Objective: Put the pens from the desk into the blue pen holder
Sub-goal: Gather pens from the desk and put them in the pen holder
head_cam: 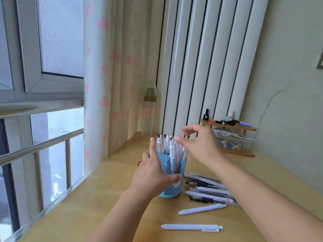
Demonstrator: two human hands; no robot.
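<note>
Item one: we record a blue pen holder (174, 172) standing upright on the wooden desk (108, 198), divided into compartments and printed with a white figure low on its front. Dark lettering runs across its upper wall, beginning with an "H"; the rest is too blurred for us to read.

Item two: pens in the holder (170, 147), mostly white-bodied with a few black tips, standing upright and packed close.

Item three: our left hand (153, 175) presses against the holder's left side, thumb laid across its front, forefinger straight and pointing up beside the pens; a ring sits on one finger.

Item four: our right hand (199, 144) hovers over the pen tops, fingers spread and loosely bent; we cannot tell whether it has hold of a pen.

Item five: loose pens on the desk (208, 189), a heap of white and black ones just right of the holder. One carries a red-marked label, unreadable.

Item six: two white pens nearer us, one (202, 209) tilted, one (192, 227) lying almost level.
</note>
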